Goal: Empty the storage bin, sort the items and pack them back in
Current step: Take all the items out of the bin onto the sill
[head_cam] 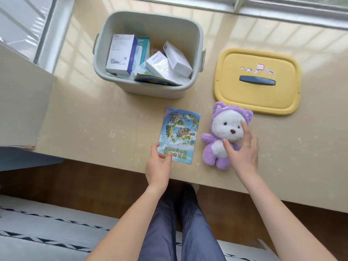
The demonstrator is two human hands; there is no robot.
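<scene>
Patterned rug (47,242) on wooden floor (75,181)

Booklet (179,134) left of plush (224,136), before bin (148,91).

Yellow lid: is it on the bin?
No, the yellow lid lies on the table beside the open bin.

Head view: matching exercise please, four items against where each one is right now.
Items:
1. yellow lid
2. plush toy
3. leaflet
4. blue-edged box

Places:
A. inside the grey bin
B. touched by the right hand
C. on the table, untouched, right of the bin
D. near corner held by the left hand

Pairs: 1-C, 2-B, 3-D, 4-A
</scene>
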